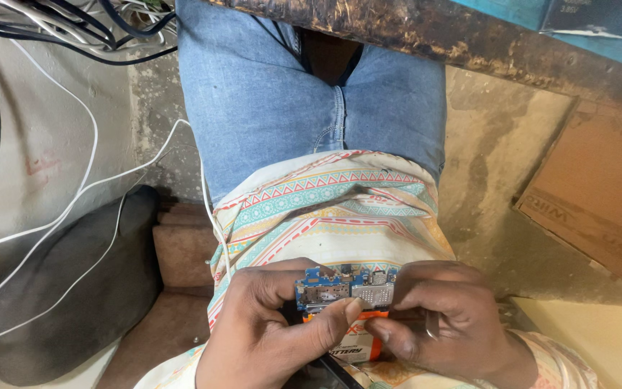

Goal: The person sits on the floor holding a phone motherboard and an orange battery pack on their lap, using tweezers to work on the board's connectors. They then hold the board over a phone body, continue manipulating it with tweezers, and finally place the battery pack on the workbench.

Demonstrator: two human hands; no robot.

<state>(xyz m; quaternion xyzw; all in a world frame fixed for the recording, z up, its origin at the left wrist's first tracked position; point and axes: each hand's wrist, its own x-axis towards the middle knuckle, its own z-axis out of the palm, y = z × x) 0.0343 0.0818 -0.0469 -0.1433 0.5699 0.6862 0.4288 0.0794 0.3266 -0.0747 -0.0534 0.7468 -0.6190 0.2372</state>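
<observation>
Both hands meet low in the view, over the person's lap, and between them sits a small blue circuit board [345,284], a narrow strip crowded with silver metal shields and tiny parts. The left hand [264,328] curls around the board's left end, its fingers bent closed and its thumb [325,320] stretched flat across the lower edge of the board, pressing on it. The right hand [444,317] closes on the right end, its fingers folded tightly inward with the knuckles up, so the fingertips are mostly hidden; a dark ring shows on one finger. Just under the board, touching it and partly covered by both hands, is an orange and white flat pack [358,344] with a smooth printed face, and a dark glossy edge peeks out below that, though what it belongs to is hard to tell. The hands hover over a loose cotton shirt [332,209] printed with bands of teal, red and yellow zigzags, which lies over blue denim jeans [282,94] with a visible seam. At the top runs the worn, mottled brown edge of a wooden table [426,32]. White cables [84,180] trail down the left side over a pale rough wall, near a rounded grey cushion [66,288] with a soft dull surface. To the right, a flat brown cardboard sheet [599,194] rests on the stained concrete floor [498,158].
</observation>
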